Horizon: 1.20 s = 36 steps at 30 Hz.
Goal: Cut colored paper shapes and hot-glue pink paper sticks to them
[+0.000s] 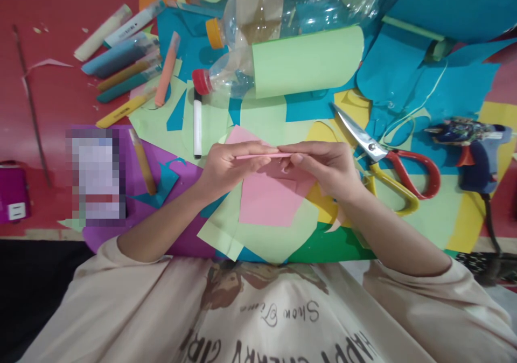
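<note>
Between both hands a narrow pink paper piece [260,156] is held level, seen nearly edge-on. My left hand [230,163] pinches its left end between thumb and fingers. My right hand [331,166] grips the right end the same way, fingertips meeting those of the left near the middle. Just below lies a flat pink paper sheet [266,201] on top of light green paper [283,239]. To the right of my right hand rest large scissors [375,153] with one red and one yellow handle, blades apart.
Two plastic bottles lie beyond the hands, the nearer wrapped in green paper [309,61]. Several markers [121,56] are at the upper left, with a white marker [197,126] closer. A pixelated phone-like object [97,174] sits left. A glue gun [479,158] with a cord lies right.
</note>
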Each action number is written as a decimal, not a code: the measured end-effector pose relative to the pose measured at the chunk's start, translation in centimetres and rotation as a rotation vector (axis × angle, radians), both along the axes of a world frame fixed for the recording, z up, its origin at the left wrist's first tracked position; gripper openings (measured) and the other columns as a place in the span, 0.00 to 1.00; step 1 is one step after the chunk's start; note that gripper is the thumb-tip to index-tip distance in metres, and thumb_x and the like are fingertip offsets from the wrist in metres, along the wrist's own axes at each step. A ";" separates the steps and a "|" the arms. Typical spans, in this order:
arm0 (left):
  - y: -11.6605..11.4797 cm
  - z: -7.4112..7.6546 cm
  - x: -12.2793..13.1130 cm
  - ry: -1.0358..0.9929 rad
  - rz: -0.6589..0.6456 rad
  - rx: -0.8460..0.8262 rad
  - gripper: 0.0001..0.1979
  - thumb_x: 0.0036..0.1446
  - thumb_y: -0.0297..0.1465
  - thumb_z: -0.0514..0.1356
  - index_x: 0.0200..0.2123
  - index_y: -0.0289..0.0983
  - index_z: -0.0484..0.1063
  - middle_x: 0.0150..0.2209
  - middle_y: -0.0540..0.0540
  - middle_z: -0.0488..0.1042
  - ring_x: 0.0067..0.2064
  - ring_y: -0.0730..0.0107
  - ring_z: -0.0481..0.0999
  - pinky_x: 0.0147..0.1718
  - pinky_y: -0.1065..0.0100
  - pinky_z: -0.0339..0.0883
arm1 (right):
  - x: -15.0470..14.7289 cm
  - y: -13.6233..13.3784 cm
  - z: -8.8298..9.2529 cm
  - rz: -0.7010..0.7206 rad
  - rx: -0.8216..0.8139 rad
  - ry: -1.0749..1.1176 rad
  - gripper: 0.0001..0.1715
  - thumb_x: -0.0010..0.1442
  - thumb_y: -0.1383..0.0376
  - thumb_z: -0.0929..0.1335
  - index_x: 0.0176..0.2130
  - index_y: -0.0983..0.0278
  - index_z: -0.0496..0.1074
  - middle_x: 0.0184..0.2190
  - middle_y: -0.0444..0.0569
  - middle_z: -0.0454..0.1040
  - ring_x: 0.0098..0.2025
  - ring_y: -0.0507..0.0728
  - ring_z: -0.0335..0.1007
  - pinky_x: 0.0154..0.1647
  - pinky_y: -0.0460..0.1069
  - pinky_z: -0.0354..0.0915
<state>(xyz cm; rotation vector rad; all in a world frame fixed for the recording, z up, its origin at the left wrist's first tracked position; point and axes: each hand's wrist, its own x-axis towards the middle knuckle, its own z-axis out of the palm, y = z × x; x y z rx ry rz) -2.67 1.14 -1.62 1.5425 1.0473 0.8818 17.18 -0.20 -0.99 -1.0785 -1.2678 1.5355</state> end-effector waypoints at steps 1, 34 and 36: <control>0.0 0.0 0.0 0.000 0.018 0.002 0.09 0.53 0.38 0.63 0.36 0.43 0.80 0.37 0.50 0.81 0.41 0.67 0.80 0.39 0.70 0.75 | 0.0 -0.1 0.0 0.005 0.011 0.007 0.10 0.57 0.68 0.69 0.38 0.57 0.80 0.30 0.42 0.81 0.30 0.49 0.77 0.34 0.45 0.76; 2.3 -0.6 -1.0 0.278 0.199 0.193 0.03 0.54 0.31 0.61 0.32 0.38 0.74 0.32 0.50 0.78 0.35 0.71 0.78 0.35 0.72 0.71 | 0.3 0.0 0.2 0.064 0.460 -0.608 0.12 0.59 0.54 0.66 0.34 0.60 0.71 0.30 0.47 0.74 0.31 0.54 0.68 0.30 0.50 0.62; 2.5 -0.9 -1.1 0.323 0.149 0.231 0.04 0.56 0.29 0.59 0.35 0.38 0.73 0.36 0.48 0.78 0.40 0.70 0.77 0.39 0.71 0.71 | 0.1 -0.6 0.4 0.279 0.652 -0.775 0.17 0.58 0.51 0.66 0.37 0.63 0.72 0.34 0.51 0.75 0.36 0.58 0.68 0.35 0.53 0.61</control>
